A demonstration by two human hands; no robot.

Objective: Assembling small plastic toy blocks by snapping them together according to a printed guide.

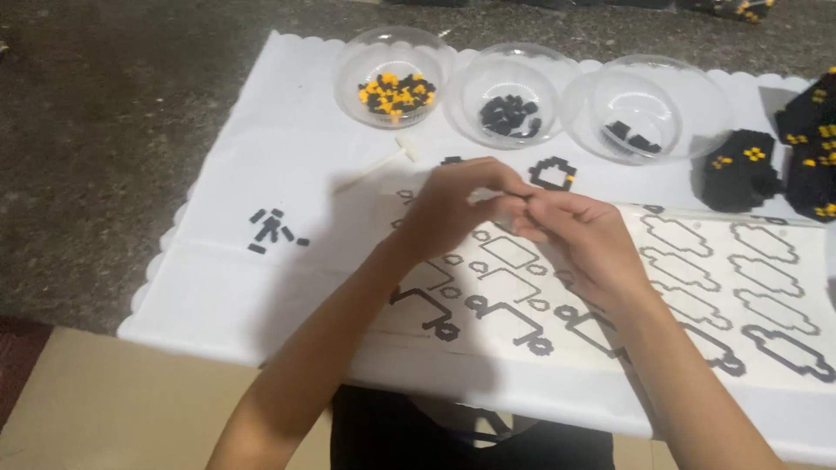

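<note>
Left hand (pixel 453 204) and right hand (pixel 575 231) met fingertip to fingertip above the printed instruction sheet (pixel 697 278); fingers of both pinched together, whatever sits between them too small to make out. Sheet spread on white scallop-edged cloth (pixel 261 174), printed with outlined block shapes. Beyond sheet's far edge, just past the hands: small black ring of bricks with one yellow piece (pixel 552 172). Farther beyond sheet, a row of three clear bowls: bowl of black and yellow bricks (pixel 396 94), bowl of black bricks (pixel 509 115), bowl with few black bricks (pixel 633 135). Left of sheet: white tool (pixel 374 165), and loose black bricks (pixel 274 228) well apart. At sheet's far right corner: black-and-yellow built block (pixel 740 170). Cloth on dark speckled table (pixel 104 113).
</note>
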